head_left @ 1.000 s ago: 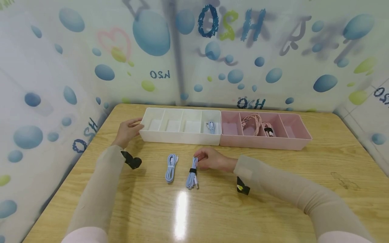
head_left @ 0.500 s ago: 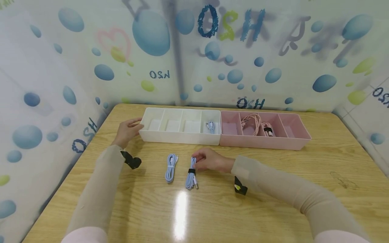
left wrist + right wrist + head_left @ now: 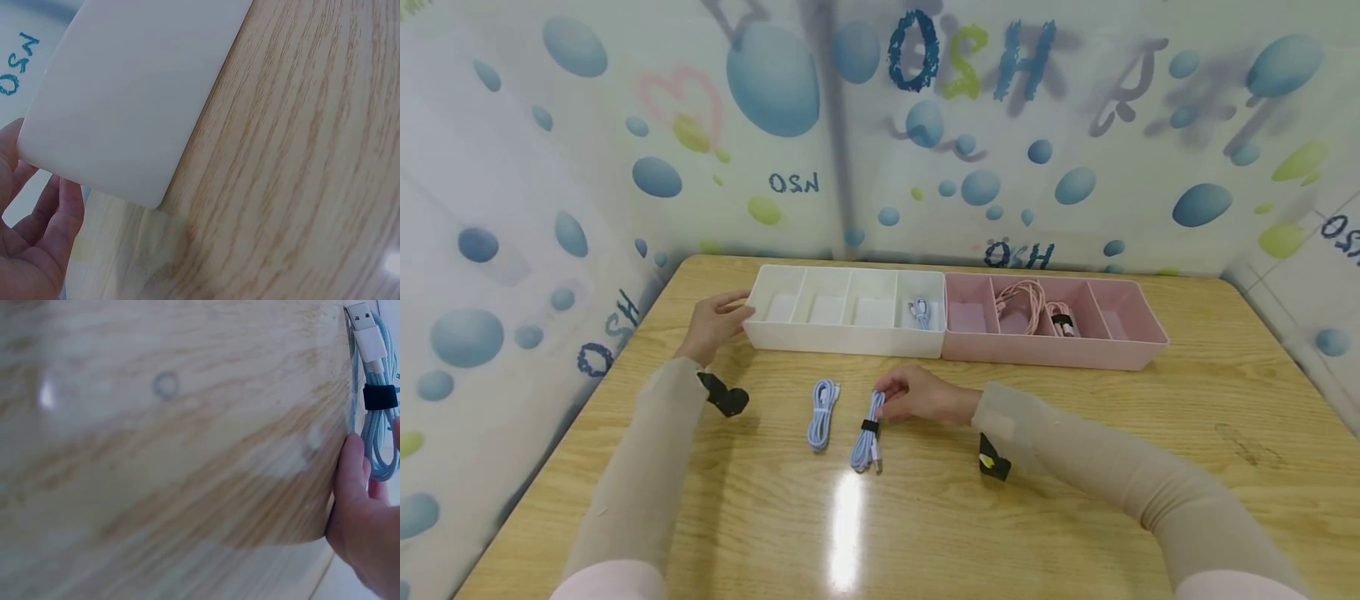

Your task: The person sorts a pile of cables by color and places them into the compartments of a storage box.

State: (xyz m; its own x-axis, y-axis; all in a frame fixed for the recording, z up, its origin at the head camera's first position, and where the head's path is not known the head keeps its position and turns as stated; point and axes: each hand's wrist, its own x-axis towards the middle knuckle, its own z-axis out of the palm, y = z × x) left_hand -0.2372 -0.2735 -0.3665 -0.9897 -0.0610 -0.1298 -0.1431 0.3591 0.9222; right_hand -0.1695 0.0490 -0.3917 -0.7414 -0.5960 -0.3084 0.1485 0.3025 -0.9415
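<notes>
My left hand is at the left end of the white divided box, fingertips right at its upper corner; in the left wrist view the fingers bend loosely beside the end wall. My right hand pinches the upper end of a light-blue USB cable, coiled and bound by a black strap. Its white USB plug points away from the hand in the right wrist view. Left of it lies another coiled light-blue cable.
A pink divided box adjoins the white one on the right and holds pink cables in two compartments. One small coiled cable lies in the white box's rightmost compartment. The wooden table meets patterned walls at its back and left.
My right hand has shifted slightly left with the strapped cable, whose lower end has swung left and toward me. My left hand and both boxes have stayed in place.
</notes>
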